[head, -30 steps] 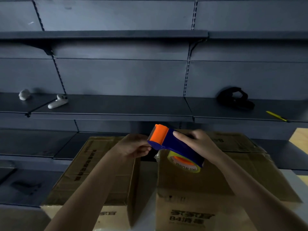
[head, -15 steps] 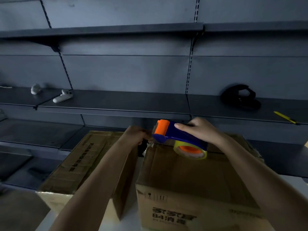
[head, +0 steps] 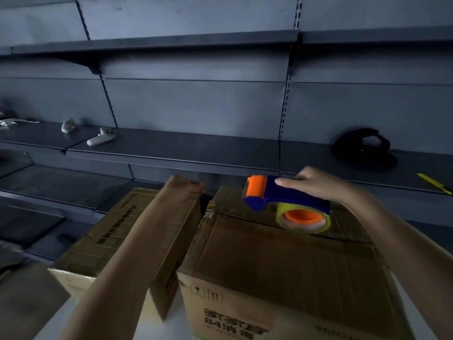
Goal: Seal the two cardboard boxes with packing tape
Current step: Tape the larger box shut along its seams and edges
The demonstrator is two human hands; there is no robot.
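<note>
Shift: tape dispenser (head: pixel 291 196) and left hand (head: pixel 182 186) stood farther apart than half a second earlier.
Grip: right hand (head: pixel 318 186) clasped the dispenser's blue body from above, forefinger laid along it.
Other side: left hand sat at the far gap between boxes; finger state could not be told.
Location: dispenser hung over the right box (head: pixel 282 261), far end.
Neighbour: left box (head: pixel 110 231) just beside it.
</note>
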